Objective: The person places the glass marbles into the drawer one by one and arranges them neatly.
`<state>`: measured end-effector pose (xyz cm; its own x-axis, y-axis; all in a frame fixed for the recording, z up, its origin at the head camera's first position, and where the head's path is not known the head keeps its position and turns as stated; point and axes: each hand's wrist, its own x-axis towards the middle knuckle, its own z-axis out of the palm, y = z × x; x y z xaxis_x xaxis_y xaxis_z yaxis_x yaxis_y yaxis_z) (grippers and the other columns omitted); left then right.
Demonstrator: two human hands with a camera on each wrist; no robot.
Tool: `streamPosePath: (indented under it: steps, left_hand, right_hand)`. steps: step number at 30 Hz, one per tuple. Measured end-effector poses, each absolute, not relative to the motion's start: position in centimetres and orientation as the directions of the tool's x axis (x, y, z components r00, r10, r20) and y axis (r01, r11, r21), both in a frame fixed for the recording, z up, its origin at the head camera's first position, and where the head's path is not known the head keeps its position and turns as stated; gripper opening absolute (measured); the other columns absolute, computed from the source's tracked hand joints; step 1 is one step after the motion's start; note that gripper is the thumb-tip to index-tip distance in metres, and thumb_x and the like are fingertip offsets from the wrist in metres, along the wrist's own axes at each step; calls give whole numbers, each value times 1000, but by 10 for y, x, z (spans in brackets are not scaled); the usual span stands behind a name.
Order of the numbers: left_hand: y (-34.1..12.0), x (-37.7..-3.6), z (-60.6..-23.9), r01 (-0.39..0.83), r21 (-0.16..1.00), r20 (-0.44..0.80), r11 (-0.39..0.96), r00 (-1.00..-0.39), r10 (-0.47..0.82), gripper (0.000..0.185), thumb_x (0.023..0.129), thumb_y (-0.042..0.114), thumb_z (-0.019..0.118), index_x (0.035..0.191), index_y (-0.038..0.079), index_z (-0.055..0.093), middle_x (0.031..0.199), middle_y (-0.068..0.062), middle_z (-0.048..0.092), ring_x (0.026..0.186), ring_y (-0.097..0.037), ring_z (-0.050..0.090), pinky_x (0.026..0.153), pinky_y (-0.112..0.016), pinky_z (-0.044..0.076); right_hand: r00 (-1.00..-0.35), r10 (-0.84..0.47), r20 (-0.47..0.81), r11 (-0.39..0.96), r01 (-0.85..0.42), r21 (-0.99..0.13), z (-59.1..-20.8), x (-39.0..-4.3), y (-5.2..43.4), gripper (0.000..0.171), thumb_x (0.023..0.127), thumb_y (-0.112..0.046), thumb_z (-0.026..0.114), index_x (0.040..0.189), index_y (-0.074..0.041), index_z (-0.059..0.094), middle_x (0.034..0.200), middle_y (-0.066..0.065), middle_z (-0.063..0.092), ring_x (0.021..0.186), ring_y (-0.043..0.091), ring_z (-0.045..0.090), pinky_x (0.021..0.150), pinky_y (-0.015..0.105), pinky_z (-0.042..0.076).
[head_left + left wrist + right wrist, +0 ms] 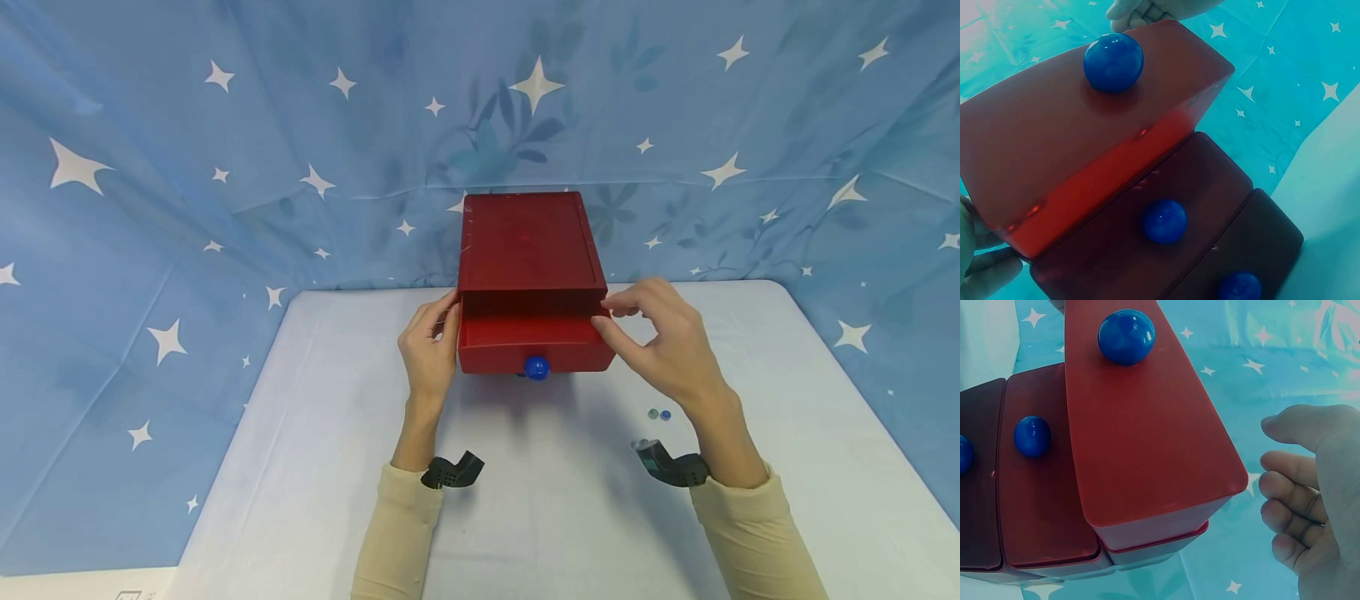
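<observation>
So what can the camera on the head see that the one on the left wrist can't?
Only the head view shows the flat top of the red drawer box, the right hand beside the pulled-out top drawer, the white table, two small beads and both sleeves. Only the left wrist view shows the two lower drawers, shut, each with its own blue knob. Both show the top drawer's blue knob and the left hand at the drawer's left side.

Top drawer [1079, 125] of the red drawer box stands pulled out past the two lower drawers [1147, 250]; each front carries a blue knob [1113, 61]. Left hand's fingers [988, 269] lie at the top drawer's lower-left corner. Fingertips of the other hand [1141, 9] show at the far end.
</observation>
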<state>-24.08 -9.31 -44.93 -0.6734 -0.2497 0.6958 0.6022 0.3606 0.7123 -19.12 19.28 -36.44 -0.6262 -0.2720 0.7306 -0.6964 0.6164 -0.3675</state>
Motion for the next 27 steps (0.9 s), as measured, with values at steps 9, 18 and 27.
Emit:
streamPosePath:
  steps: [9,18,27]
  left_hand:
    - [-93,-240,-449,607,707,701,363,-670,-245,23,95,9,68,117,5,75,105,-12,76,83,-24,74,74,-16,58]
    - [-86,-221,-422,607,704,704,368,-666,-247,22,92,-5,66,113,-7,72,102,-21,74,82,-32,72,73,-23,61]
    - [-85,-221,-421,618,692,716,373,-652,-249,22,92,-4,66,112,-7,73,101,-22,74,81,-32,72,75,-19,60]
  right_hand:
    - [-621,-237,747,615,-691,-379,-367,-185,197,23,77,-8,79,97,0,71,92,11,71,90,18,59,81,12,43]
    - [-591,-231,773,591,-716,-371,-370,-180,200,24,76,-9,78,97,1,72,92,12,70,92,19,59,83,13,43]
    - [-602,-201,773,600,-699,-389,-375,-172,206,28,74,-8,79,99,1,72,92,11,69,93,17,58,84,13,42]
